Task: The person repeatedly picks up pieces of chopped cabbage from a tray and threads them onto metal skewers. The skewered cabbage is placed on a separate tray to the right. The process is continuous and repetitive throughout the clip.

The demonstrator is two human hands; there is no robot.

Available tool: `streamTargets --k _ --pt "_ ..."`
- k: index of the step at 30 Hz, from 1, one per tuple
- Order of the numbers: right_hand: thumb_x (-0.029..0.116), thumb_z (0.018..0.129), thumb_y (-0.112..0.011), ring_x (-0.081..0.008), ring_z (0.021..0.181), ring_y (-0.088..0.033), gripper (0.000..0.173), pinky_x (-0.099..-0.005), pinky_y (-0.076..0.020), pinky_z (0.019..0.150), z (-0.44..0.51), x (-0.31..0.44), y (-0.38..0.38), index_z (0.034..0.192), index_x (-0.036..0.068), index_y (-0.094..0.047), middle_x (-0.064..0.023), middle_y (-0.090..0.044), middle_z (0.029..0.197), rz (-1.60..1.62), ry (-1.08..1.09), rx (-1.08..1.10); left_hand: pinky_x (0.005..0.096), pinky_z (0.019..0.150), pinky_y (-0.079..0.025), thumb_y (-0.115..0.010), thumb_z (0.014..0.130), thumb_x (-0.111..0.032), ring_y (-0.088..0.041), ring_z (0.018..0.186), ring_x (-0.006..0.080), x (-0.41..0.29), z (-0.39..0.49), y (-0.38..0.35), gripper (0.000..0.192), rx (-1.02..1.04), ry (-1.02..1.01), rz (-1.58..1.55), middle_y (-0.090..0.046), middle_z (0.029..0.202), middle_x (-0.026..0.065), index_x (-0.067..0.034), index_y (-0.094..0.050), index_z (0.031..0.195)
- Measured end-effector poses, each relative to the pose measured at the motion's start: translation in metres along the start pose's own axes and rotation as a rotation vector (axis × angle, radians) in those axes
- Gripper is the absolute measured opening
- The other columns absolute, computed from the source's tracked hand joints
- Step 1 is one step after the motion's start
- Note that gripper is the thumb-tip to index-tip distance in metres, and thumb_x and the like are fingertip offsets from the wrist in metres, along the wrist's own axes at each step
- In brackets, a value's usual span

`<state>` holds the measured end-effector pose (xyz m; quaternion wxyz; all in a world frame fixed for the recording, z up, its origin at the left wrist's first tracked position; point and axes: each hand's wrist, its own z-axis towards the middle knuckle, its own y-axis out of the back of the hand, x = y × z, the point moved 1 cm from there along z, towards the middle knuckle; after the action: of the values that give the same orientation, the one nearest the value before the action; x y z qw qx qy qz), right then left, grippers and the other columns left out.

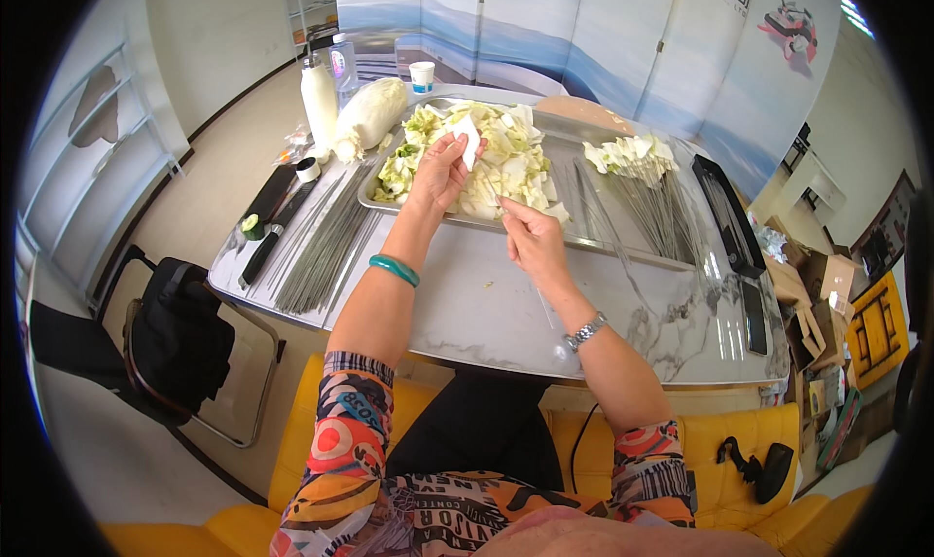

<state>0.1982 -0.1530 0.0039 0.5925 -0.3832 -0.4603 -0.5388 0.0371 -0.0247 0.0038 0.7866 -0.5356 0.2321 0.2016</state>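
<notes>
My left hand (443, 172) pinches a pale piece of napa cabbage (467, 142) above the near side of a metal tray (467, 220). To its right, my right hand (538, 242) grips a thin skewer (544, 307), whose lower end shows below the palm. The skewer's tip is too fine to tell whether it touches the piece. Chopped cabbage leaves (511, 137) are heaped in the tray's left part. At its right lie several skewers (646, 218) with cabbage pieces (635, 153) on their far ends.
Left of the tray lie a bundle of bare skewers (328, 247), a knife (266, 250) and a cut cucumber piece (252, 226). A whole cabbage (372, 115), bottles (319, 101) and a paper cup (422, 77) stand behind. A black box (726, 214) and phone (754, 316) lie right.
</notes>
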Motion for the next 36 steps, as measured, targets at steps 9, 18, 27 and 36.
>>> streamTargets --k 9,18,27,36 --pt "0.017 0.093 -0.052 -0.0035 0.043 -0.042 0.033 -0.0196 -0.0328 0.039 0.000 0.000 0.001 0.121 0.001 -0.057 0.0012 -0.050 0.053 -0.035 0.021 -0.070 0.0312 0.087 -0.054 -0.057 0.088 0.000 -0.062 0.100 0.0270 0.002 -0.008 -0.015 0.023 0.038 0.080 0.055 -0.061 0.107 0.0176 0.004 -0.053 0.110" --pt "0.013 0.085 -0.058 -0.0187 0.050 -0.056 0.018 -0.0314 -0.0426 0.049 -0.023 0.013 0.028 0.098 0.001 -0.064 -0.0107 -0.059 0.060 -0.672 0.238 -0.048 0.0301 0.077 -0.058 -0.060 0.084 0.003 -0.065 0.090 0.0284 0.005 0.000 -0.004 0.026 -0.023 0.053 0.084 -0.062 0.102 0.0235 -0.002 -0.045 0.104" --pt "0.010 0.082 -0.058 -0.0376 0.064 -0.058 0.008 -0.0428 -0.0444 0.058 -0.045 0.036 0.081 0.082 0.002 -0.060 -0.0192 -0.059 0.067 -1.042 0.326 -0.266 0.0274 0.077 -0.057 -0.056 0.092 -0.014 -0.065 0.091 0.0273 0.005 -0.018 -0.033 0.042 0.107 0.104 0.374 -0.056 0.115 0.0258 0.001 -0.042 0.128" --pt "0.009 0.081 -0.056 -0.0384 0.069 -0.060 0.011 -0.0473 -0.0463 0.062 -0.035 0.026 0.177 0.073 0.003 -0.059 -0.0185 -0.061 0.068 -1.279 0.174 -0.653 0.0284 0.077 -0.057 -0.056 0.091 -0.014 -0.065 0.090 0.0268 0.004 -0.018 -0.031 0.045 0.108 0.116 0.435 -0.055 0.116 0.0262 0.003 -0.040 0.130"
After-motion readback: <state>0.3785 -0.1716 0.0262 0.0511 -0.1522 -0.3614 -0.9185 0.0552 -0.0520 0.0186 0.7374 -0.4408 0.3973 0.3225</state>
